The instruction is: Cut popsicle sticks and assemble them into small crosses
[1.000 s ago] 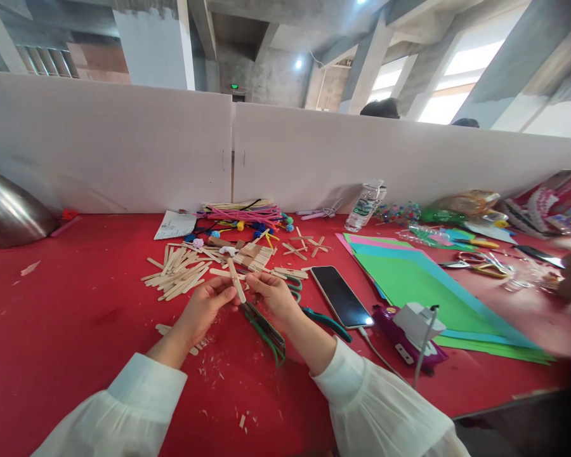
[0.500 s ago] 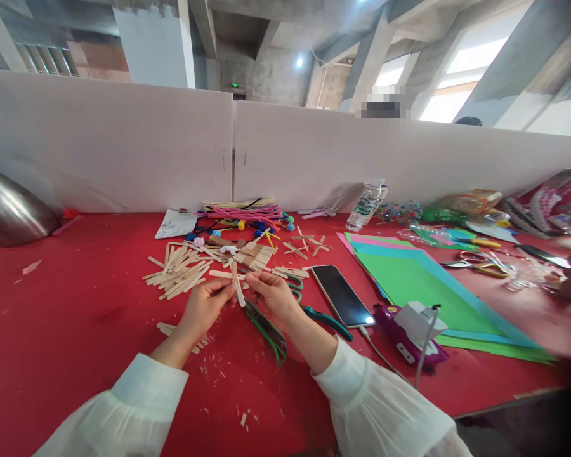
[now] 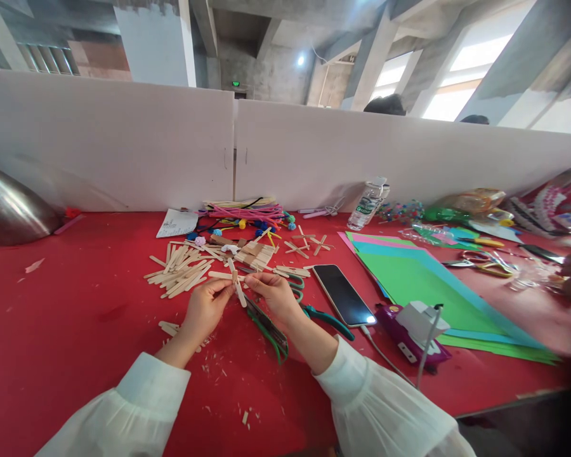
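Note:
Above the red table, my left hand (image 3: pixel 205 312) pinches a cross of wooden craft sticks (image 3: pixel 240 295) between thumb and fingers. My right hand (image 3: pixel 276 299) is closed at the cross's right side, its fingertips covering that end of the sticks. A loose pile of craft sticks (image 3: pixel 181 270) lies beyond my left hand, and a bundle of sticks (image 3: pixel 257 255) behind the cross. Under my right forearm lies a green-edged tool with a dark blade (image 3: pixel 269 327), partly covered. Green scissor handles (image 3: pixel 297 285) and a teal-handled tool (image 3: pixel 328 320) rest beside my right wrist.
A phone (image 3: pixel 343 295) on a cable lies right of my hands, near a purple power strip (image 3: pixel 400 330) and coloured paper (image 3: pixel 423 279). Finished-looking stick crosses (image 3: pixel 309 244), pipe cleaners (image 3: pixel 247 212) and a water bottle (image 3: pixel 367 204) are farther back. A white partition (image 3: pixel 124 139) borders the table.
Both hands stay nearly in place with the cross between them. The view has shifted very slightly.

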Demonstrator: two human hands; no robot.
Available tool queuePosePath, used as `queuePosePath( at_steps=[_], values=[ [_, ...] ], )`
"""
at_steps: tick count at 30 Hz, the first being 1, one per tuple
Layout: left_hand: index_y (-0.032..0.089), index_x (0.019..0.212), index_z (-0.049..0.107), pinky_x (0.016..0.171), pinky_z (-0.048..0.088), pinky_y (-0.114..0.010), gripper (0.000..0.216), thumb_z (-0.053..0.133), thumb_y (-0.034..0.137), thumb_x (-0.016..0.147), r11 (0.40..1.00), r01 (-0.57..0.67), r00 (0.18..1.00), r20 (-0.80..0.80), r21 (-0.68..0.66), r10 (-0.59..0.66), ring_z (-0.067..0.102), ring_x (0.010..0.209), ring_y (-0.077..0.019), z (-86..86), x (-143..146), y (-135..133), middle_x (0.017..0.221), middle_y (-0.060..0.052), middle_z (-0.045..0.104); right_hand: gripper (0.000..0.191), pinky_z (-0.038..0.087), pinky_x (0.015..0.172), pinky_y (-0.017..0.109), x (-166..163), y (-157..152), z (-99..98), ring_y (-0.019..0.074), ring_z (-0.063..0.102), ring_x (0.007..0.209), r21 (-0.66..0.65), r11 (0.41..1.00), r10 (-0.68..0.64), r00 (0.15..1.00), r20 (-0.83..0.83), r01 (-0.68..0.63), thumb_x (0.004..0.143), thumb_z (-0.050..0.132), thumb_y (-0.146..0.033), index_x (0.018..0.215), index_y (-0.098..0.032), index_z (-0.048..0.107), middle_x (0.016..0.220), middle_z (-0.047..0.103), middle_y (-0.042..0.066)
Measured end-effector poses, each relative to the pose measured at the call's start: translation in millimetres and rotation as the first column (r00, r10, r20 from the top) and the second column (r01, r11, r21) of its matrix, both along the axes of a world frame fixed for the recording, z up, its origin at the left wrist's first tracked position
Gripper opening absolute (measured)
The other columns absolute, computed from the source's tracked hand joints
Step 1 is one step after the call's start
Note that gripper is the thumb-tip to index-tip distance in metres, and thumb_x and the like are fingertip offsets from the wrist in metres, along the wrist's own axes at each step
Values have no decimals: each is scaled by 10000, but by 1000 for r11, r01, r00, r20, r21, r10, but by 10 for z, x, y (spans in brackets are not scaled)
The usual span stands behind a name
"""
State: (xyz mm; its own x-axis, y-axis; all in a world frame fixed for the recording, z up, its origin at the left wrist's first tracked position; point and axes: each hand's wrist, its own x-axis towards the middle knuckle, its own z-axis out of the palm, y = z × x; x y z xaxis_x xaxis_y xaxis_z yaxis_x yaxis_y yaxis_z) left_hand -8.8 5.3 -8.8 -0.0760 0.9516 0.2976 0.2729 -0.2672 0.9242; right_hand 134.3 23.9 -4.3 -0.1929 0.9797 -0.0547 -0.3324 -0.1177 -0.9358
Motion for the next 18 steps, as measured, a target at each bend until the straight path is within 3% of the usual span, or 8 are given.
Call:
queuePosePath(
  at_steps=[6, 10, 18],
  values=[
    [207, 692, 705, 640, 440, -251, 108, 657, 292, 645, 1000, -15, 996, 91, -16, 17, 570, 649, -183, 23, 37, -24, 668, -19, 674, 290, 337, 498, 211, -5, -40, 16, 57, 454, 473, -2, 999, 48, 997, -57, -48, 547, 749, -384, 624, -140, 612, 525, 560, -33],
    [182, 705, 689, 632, 437, -241, 155, 616, 316, 680, 1000, -12, 997, 79, -19, 13, 567, 652, -171, 63, 30, -26, 683, -12, 672, 365, 385, 513, 223, -20, -97, 70, 88, 528, 504, 15, 994, 106, 994, -19, -106, 570, 737, -410, 786, -166, 572, 578, 605, -26],
    [170, 684, 677, 565, 412, -231, 157, 586, 298, 695, 996, -87, 996, -24, -31, 86, 550, 576, -157, 20, 5, -10, 594, -1, 646, 594, 370, 484, 229, -63, -105, 11, 109, 520, 486, 142, 987, 68, 994, 85, -79, 590, 725, -314, 1078, -205, 405, 536, 555, -79]
  ],
)
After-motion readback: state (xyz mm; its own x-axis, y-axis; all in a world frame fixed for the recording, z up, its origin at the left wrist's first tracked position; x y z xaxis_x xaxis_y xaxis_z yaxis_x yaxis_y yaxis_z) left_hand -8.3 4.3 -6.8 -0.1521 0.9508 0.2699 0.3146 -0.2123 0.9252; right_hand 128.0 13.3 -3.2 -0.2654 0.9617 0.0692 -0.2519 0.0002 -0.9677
